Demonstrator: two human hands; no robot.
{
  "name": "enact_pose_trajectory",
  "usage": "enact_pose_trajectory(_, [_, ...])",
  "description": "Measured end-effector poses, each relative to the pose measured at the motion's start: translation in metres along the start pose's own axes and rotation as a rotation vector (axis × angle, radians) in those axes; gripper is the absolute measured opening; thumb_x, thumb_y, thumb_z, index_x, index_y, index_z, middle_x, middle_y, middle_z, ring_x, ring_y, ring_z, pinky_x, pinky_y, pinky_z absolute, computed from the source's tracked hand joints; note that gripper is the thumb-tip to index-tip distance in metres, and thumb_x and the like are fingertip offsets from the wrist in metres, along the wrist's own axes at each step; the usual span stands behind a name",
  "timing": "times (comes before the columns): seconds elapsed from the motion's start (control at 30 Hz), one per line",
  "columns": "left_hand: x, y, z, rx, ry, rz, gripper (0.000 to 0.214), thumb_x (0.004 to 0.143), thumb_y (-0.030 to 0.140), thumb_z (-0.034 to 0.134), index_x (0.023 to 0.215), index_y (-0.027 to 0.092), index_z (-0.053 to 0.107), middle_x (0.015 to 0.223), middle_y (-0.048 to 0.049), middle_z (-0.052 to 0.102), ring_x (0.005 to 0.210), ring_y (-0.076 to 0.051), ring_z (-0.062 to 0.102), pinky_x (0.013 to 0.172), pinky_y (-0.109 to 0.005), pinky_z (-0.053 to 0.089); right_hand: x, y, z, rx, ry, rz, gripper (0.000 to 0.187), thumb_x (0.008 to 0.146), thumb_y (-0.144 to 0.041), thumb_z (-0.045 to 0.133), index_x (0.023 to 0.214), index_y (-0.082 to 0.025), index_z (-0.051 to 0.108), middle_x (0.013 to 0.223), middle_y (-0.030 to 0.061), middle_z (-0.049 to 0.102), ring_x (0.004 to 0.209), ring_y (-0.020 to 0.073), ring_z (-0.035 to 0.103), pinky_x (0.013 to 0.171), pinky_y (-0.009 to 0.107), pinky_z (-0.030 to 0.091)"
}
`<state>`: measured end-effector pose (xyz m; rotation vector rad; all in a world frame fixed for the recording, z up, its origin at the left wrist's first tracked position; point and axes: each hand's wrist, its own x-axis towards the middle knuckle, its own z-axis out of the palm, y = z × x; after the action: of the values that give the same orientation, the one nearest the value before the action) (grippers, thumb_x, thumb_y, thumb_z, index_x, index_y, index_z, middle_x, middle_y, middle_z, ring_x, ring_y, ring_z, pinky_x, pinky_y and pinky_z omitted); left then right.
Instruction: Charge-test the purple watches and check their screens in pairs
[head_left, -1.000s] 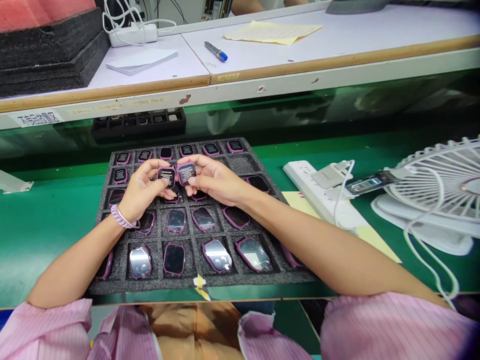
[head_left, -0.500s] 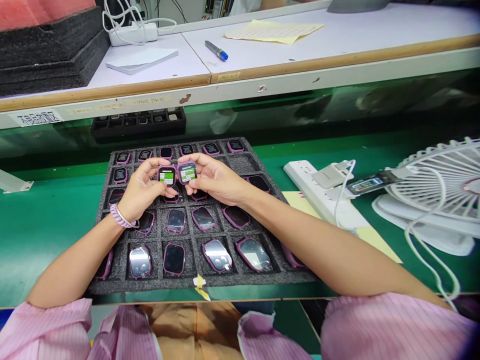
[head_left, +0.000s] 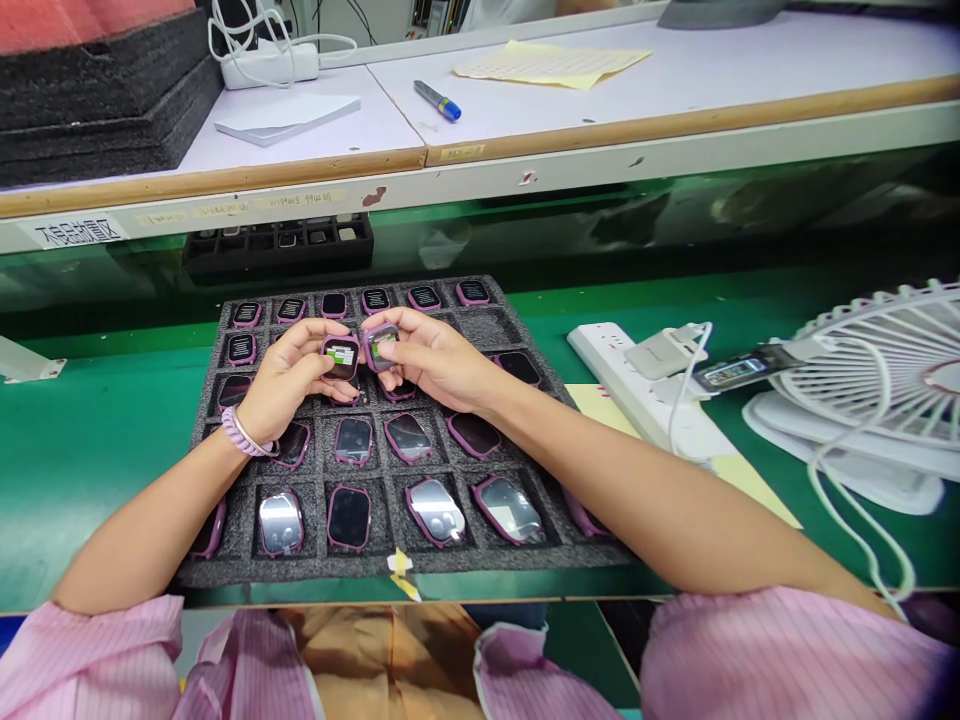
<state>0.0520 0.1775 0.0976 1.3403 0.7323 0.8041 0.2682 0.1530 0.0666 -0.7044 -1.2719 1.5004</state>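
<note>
My left hand [head_left: 289,375] grips a purple smartwatch case [head_left: 341,358] without a strap, its thumb on the lit screen, which shows green and white. Beside it, my right hand [head_left: 431,358] holds a second purple watch case [head_left: 381,345], also lit, with the thumb across its screen. Both watches are raised side by side over a dark grey foam tray [head_left: 315,568]. Purple-framed watches fill many of its compartments, among them one with a dark screen [head_left: 349,518] near the front. My hands and forearms hide some compartments.
Right of the tray lie a white power strip [head_left: 637,385], a charger with a cable, and a white fan [head_left: 885,380]. A black tray [head_left: 277,250] of watches stands under the shelf. On the shelf are a pen [head_left: 437,101], yellow paper [head_left: 551,64] and stacked black foam [head_left: 97,100].
Both thumbs have moved onto the watch screens. The left watch's display has changed its pattern, and the right watch is turned slightly. Both hands stay above the tray.
</note>
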Motion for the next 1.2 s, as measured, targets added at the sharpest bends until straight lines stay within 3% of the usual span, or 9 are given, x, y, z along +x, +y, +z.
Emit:
enact_pose_trajectory(0.23, [0.000, 0.000, 0.001, 0.004, 0.004, 0.001, 0.039, 0.075, 0.025, 0.070, 0.111, 0.019, 0.056, 0.091, 0.0014, 0.071, 0.061, -0.016, 0.076, 0.062, -0.027, 0.068, 0.000, 0.002, -0.001, -0.035, -0.009, -0.029, 0.052, 0.088, -0.044, 0.092, 0.118, -0.018, 0.058, 0.087, -0.0018, 0.067, 0.058, 0.0097, 0.060, 0.055, 0.020, 0.050])
enact_pose_trajectory(0.53, [0.001, -0.001, -0.001, -0.009, 0.020, 0.007, 0.039, 0.075, 0.026, 0.071, 0.110, 0.018, 0.056, 0.094, 0.0014, 0.069, 0.060, -0.016, 0.076, 0.061, -0.028, 0.068, -0.002, -0.003, 0.000, -0.009, -0.033, 0.002, 0.048, 0.079, -0.018, 0.077, 0.122, -0.018, 0.056, 0.090, -0.0021, 0.068, 0.064, 0.0114, 0.064, 0.061, 0.022, 0.052])
enact_pose_trajectory(0.8, [0.001, -0.003, -0.001, 0.072, 0.024, 0.037, 0.042, 0.077, 0.028, 0.078, 0.111, 0.018, 0.056, 0.113, -0.0037, 0.070, 0.063, -0.014, 0.076, 0.061, -0.027, 0.068, -0.001, -0.001, 0.000, -0.023, -0.026, -0.011, 0.048, 0.087, -0.032, 0.085, 0.122, -0.019, 0.056, 0.094, 0.0001, 0.069, 0.064, 0.0120, 0.064, 0.061, 0.023, 0.053])
enact_pose_trajectory(1.03, [0.002, -0.007, -0.004, 0.074, -0.003, 0.080, 0.053, 0.077, 0.023, 0.078, 0.125, 0.018, 0.055, 0.114, -0.0050, 0.070, 0.069, -0.014, 0.077, 0.067, -0.025, 0.067, -0.001, -0.004, 0.001, 0.006, -0.031, -0.010, 0.049, 0.079, -0.019, 0.077, 0.123, -0.018, 0.056, 0.090, -0.0021, 0.068, 0.066, 0.0123, 0.064, 0.062, 0.022, 0.053])
enact_pose_trajectory(1.2, [0.006, -0.009, -0.006, 0.096, -0.006, 0.159, 0.069, 0.075, 0.020, 0.081, 0.138, 0.019, 0.054, 0.124, -0.0096, 0.070, 0.077, -0.012, 0.074, 0.073, -0.026, 0.066, 0.001, -0.004, -0.002, -0.002, -0.007, -0.047, 0.052, 0.080, -0.020, 0.081, 0.125, -0.020, 0.055, 0.097, -0.0001, 0.068, 0.070, 0.0129, 0.067, 0.064, 0.022, 0.054])
